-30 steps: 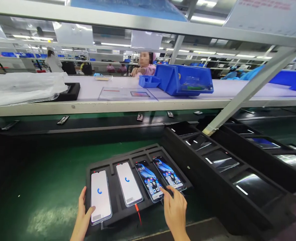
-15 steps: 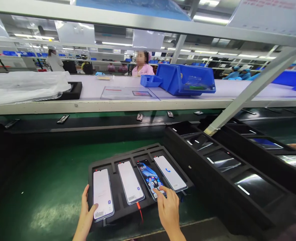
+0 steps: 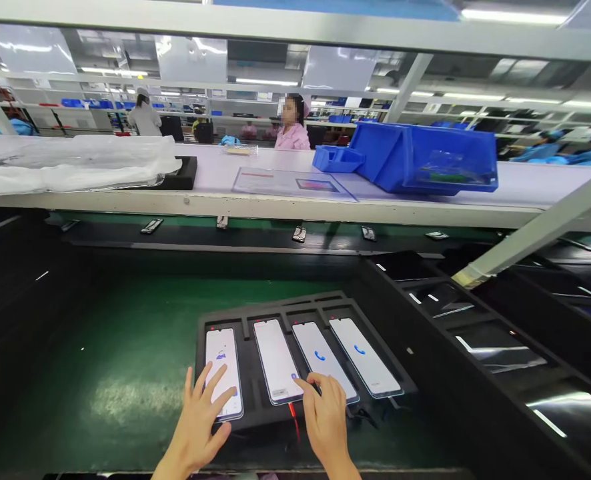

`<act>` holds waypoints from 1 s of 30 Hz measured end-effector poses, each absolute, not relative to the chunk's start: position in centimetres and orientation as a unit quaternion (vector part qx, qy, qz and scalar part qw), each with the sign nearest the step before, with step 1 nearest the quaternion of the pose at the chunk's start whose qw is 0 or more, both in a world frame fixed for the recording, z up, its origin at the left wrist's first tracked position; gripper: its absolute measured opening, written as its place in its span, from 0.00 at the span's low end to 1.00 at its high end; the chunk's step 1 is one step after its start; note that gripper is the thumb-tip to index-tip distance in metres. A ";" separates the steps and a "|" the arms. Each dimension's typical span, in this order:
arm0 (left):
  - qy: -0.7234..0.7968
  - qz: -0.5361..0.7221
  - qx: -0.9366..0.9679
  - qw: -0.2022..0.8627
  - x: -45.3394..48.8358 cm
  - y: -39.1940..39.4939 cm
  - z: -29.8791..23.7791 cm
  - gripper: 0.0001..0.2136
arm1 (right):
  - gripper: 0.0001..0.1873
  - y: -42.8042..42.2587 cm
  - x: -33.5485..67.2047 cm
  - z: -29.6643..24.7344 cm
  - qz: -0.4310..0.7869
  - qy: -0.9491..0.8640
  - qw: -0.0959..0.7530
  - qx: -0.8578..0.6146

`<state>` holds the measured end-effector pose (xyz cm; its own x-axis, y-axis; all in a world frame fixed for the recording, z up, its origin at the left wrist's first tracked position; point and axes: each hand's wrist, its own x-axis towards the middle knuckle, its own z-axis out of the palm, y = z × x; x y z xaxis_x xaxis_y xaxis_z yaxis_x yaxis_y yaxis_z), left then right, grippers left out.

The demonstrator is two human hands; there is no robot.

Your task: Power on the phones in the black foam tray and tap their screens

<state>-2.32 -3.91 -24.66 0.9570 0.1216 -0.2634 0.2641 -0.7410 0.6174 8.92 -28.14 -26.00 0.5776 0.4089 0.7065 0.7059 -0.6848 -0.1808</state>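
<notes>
Flanking on the right: long black trays of dark phones, a blue bin far on the white shelf. Resting near on the green belt: black tray, four lit white phones. Left hand splayed wide over the leftmost phone; right hand loosely curled, forefinger touching the second phone.

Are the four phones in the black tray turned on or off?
On. All four phones in the black tray have bright lit screens; the two rightmost show a blue phone icon.

Fluorescent-lit factory hall, white workbench
</notes>
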 end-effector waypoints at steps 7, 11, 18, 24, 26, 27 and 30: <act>0.002 0.133 0.965 0.226 -2.9 -2.9 -30.2 0.23 | 0.18 -29.2 9.5 -24.9 -0.340 -0.278 0.189 -0.878; 0.024 0.223 0.955 0.192 -2.5 -4.0 -28.7 0.20 | 0.22 -31.8 10.5 -24.4 -0.404 -0.181 0.167 -0.881; 0.107 0.259 0.912 0.300 -2.0 -6.3 -25.6 0.20 | 0.22 -35.1 11.5 -24.9 -0.428 -0.119 0.154 -0.883; 0.067 0.270 0.941 0.193 -2.0 -5.6 -26.1 0.22 | 0.20 -35.2 11.1 -25.6 -0.352 -0.165 0.180 -0.904; 0.041 0.277 0.954 0.103 -2.0 -5.3 -26.0 0.23 | 0.20 -35.3 11.1 -25.6 -0.340 -0.164 0.173 -0.910; 0.033 0.278 0.957 0.072 -2.0 -5.3 -25.9 0.23 | 0.20 -35.5 11.1 -25.6 -0.346 -0.153 0.173 -0.909; 0.044 0.273 0.960 0.050 -2.0 -5.5 -25.5 0.24 | 0.24 -36.8 11.8 -25.7 -0.382 -0.080 0.171 -0.905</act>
